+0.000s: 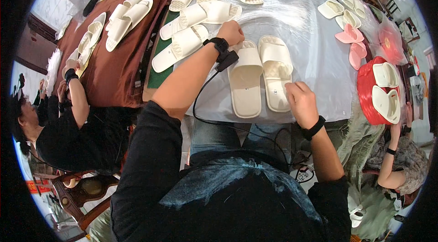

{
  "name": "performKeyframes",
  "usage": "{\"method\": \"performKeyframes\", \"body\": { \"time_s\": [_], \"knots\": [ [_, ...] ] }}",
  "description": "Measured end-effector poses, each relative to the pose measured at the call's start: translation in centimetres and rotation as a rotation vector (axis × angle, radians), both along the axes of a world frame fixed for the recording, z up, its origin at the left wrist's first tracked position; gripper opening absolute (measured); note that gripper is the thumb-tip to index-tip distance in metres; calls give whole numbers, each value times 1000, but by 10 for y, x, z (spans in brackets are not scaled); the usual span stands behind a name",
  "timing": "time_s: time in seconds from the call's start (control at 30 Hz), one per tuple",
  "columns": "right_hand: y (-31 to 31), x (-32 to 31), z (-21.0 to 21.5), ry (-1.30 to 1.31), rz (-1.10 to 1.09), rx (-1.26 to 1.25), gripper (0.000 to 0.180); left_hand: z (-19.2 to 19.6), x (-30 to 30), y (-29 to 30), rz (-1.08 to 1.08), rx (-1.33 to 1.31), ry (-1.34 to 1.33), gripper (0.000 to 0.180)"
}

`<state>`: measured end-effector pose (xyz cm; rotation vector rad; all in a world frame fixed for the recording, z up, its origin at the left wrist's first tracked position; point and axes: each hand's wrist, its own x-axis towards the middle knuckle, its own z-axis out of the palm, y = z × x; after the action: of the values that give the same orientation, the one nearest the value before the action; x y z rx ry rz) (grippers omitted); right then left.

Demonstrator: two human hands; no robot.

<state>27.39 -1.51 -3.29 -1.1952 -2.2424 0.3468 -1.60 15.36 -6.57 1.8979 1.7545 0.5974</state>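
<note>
Two cream slippers [246, 89] side by side on table [335, 91]; lining up looks done. Other slippers [175, 52] lie slanted, seem not done. Left hand [231, 33] curled near toe end, right hand [301, 101] curled near heel; cannot tell if holding anything.

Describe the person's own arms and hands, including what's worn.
The left hand and right hand are ungloved; black sleeves end near the elbows. The left wrist carries a black strap and a blocky black device with a dark cable; the right, a black band.
</note>
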Motion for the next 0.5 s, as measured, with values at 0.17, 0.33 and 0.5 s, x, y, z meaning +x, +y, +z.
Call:
{"method": "performKeyframes", "body": {
  "time_s": [0.17,0.33,0.5],
  "knots": [
    [6,-11,5,74,41,-162,16,11,8,0,39,-163,-378,11],
    [22,-28,2,-46,20,-159,14,32,22,19,-131,-162,-495,12],
    [40,-30,-20,-179,24,-35,14,34,52,39,-332,-268,-406,17]
  ]
}}
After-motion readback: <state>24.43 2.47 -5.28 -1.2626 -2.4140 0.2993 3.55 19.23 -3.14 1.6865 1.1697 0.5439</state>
